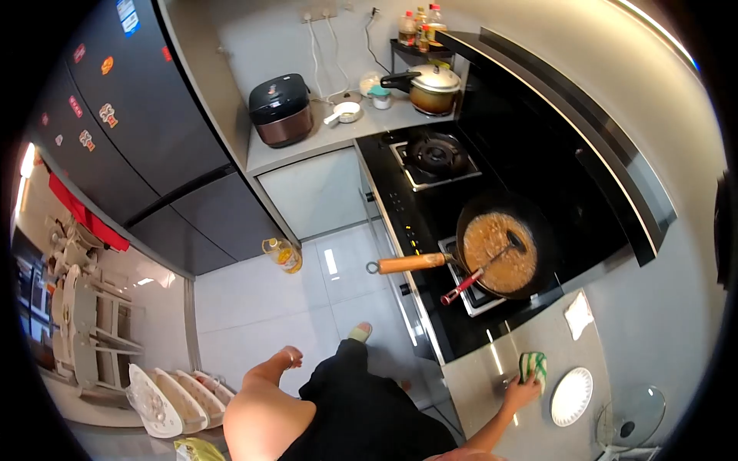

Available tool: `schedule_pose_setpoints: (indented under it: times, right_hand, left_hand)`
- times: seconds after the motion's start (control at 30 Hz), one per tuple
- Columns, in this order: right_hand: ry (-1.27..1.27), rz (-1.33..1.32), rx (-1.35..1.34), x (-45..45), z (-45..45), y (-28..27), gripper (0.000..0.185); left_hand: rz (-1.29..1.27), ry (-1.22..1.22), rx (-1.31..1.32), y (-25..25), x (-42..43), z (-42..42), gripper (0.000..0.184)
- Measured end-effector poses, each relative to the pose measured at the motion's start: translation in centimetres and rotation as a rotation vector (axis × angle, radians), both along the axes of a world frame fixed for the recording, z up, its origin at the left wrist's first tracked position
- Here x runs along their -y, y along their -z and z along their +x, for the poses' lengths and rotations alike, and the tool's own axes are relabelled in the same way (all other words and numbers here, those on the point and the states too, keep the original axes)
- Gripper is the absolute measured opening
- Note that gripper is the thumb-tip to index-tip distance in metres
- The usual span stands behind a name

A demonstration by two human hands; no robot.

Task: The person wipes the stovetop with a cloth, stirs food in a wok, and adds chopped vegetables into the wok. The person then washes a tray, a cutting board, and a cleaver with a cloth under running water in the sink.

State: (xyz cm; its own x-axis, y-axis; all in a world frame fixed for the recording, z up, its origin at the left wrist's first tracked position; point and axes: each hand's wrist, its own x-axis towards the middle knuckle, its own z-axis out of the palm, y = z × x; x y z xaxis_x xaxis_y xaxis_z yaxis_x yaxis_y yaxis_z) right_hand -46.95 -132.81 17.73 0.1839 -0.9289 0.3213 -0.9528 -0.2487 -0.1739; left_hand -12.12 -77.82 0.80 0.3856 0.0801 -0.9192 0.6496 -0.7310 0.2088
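The right hand (523, 393) grasps a green-and-white striped, bunched cloth (534, 363) against the grey counter (480, 384), fingers over its near edge, seemingly so that the fabric stays under control on the smooth surface. A white, oval, ribbed plate (572, 396) stands just beside the cloth, within easy reach, and a round, clear glass lid (632, 419) lies farther out, probably set aside to leave the pan uncovered. The left hand (290, 357) hangs over the tiled floor (254, 338), fingers loosely curled and nothing visible in it, perhaps for balance as the body leans. On the black glass stove (411, 180), a deep, dark wok (542, 230) holds brown food; its orange-brown wooden handle (411, 264) points past the front edge, presumably for easy gripping. A dark-headed ladle with a red handle (463, 286) leans across the rim, which likely keeps its grip out of the food.
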Motion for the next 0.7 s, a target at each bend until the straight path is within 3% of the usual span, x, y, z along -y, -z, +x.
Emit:
schedule_pose_setpoints:
  times: [0.1,0.23,0.27,0.3,0.33,0.43,0.5,0.57,0.7]
  right_hand:
    - [-0.060,0.037,0.114,-2.5,1.2,2.2,0.042]
    - [-0.191,0.030,0.192,-4.1,2.3,1.0,0.037]
    - [-0.220,0.040,0.226,-3.7,3.0,0.5,0.035]
    - [-0.197,0.113,0.343,-3.8,4.9,-1.1,0.033]
    - [-0.170,0.192,0.456,-4.3,6.8,-3.2,0.032]
    - [-0.221,0.304,0.746,-4.5,13.2,-6.6,0.030]
    - [-0.181,0.436,0.874,-5.7,17.3,-10.3,0.035]
    - [-0.218,0.411,0.854,-7.5,21.1,-12.7,0.038]
    - [-0.195,0.427,0.768,-11.0,26.3,-15.2,0.058]
  left_hand:
    - [0.154,0.022,-0.074,1.3,-1.2,1.8,0.021]
    - [-0.082,-0.041,-0.057,6.5,1.0,7.5,0.022]
    - [-0.258,0.429,0.157,8.4,1.9,9.6,0.021]
    - [-0.227,1.044,0.271,5.4,4.5,11.9,0.019]
    - [-0.176,1.600,0.534,-1.0,8.2,13.9,0.017]
    - [-0.451,0.507,0.397,5.6,14.4,19.4,0.014]
    - [-0.699,0.175,0.177,-1.6,19.3,20.9,0.018]
    - [-0.774,0.344,0.003,-5.1,23.4,23.0,0.024]
    - [-0.971,0.392,-0.360,-15.2,29.4,22.1,0.032]
